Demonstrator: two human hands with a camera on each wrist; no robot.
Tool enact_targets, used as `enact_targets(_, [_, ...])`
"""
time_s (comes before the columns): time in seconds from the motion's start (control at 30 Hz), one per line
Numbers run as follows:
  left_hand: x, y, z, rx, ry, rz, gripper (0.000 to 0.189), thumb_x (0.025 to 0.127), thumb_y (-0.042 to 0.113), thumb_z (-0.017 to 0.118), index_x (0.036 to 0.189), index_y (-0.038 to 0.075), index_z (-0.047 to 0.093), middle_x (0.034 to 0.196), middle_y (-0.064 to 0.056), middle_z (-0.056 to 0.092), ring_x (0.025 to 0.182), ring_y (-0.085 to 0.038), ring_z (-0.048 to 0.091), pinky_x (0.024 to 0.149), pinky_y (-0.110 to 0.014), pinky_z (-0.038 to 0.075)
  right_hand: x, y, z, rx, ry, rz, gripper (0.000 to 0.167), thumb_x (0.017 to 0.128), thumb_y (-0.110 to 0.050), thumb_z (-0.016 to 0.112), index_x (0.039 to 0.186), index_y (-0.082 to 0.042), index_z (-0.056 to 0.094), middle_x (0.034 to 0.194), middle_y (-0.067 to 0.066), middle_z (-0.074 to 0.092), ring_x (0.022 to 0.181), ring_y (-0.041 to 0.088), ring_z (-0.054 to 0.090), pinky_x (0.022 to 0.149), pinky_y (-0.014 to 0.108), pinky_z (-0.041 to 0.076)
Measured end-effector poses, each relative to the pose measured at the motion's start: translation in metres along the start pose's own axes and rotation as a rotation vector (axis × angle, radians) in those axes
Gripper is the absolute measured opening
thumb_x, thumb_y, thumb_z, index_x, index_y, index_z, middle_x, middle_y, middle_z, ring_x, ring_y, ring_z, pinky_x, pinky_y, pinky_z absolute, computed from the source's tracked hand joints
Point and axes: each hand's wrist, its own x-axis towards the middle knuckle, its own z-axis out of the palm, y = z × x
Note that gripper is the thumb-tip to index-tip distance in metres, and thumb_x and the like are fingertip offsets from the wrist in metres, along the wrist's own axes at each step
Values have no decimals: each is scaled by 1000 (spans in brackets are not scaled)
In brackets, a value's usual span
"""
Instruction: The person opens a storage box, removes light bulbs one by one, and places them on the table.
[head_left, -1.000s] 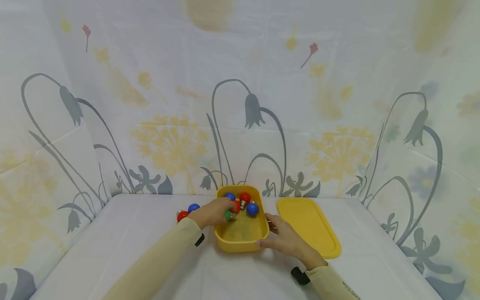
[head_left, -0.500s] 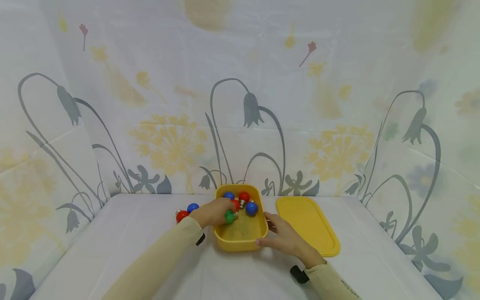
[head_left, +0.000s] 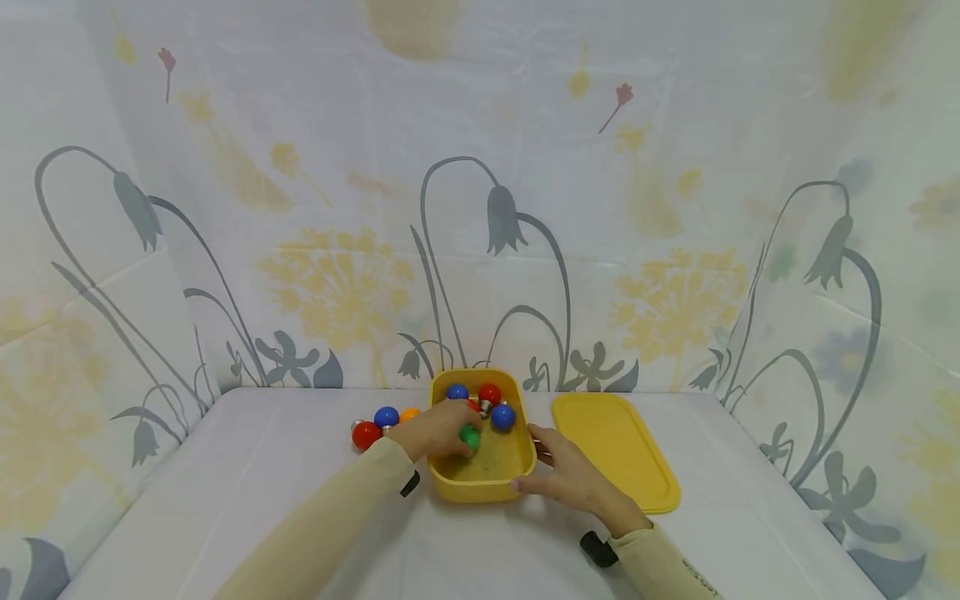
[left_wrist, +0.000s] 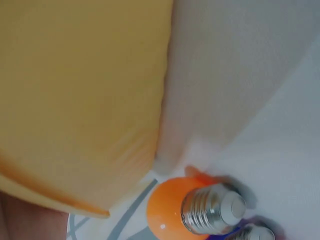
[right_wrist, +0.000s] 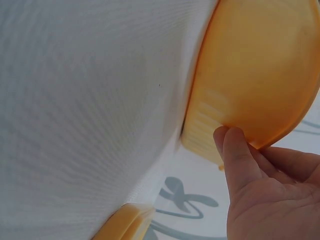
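Observation:
In the head view my left hand (head_left: 444,429) reaches over the left rim of a yellow plastic container (head_left: 480,493) and grips a green light bulb (head_left: 470,437) inside. Most of that bulb is covered by the fingers. Behind it in the container lie a red bulb (head_left: 490,393), another red one partly hidden by the hand, and two blue bulbs (head_left: 503,417). My right hand (head_left: 566,475) rests against the container's right side, thumb at the near corner of the rim. The right wrist view shows its extended fingers (right_wrist: 237,150) touching the outer wall.
Left of the container, a red bulb (head_left: 366,435), a blue bulb (head_left: 387,417) and an orange bulb (left_wrist: 172,207) lie on the white tabletop (head_left: 247,475). A flat yellow lid (head_left: 618,454) lies to the right. Behind stands a flower-printed backdrop (head_left: 480,275).
My left hand has shifted slightly right, turning and carrying the green bulb with it. The orange bulb beside the container has come into view. My right hand keeps its place.

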Motion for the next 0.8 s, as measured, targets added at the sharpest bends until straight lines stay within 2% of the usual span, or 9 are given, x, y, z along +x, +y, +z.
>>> enact_targets(0.33, [0,7,1,-18,6,-8,35,78,26,79,110,13,69,100,4,56,89,-12,50,86,-27,48,2,6,0,-36,0,5,91,77,-39,78,146,-1,33,146,16,38,128,33,45,103,44,40])
enact_targets(0.57, [-2,7,1,-55,14,3,36,80,26,78,112,13,68,103,4,55,90,-13,50,85,-26,48,1,8,1,-44,-12,7,93,77,-42,77,146,0,31,147,17,38,128,34,45,102,44,40])
enact_targets(0.8, [-11,11,-8,-108,88,21,35,79,24,79,111,15,69,102,4,53,93,-15,48,83,-28,48,1,6,0,-44,-2,0,96,76,-45,77,146,0,31,147,17,37,128,33,46,102,44,41])
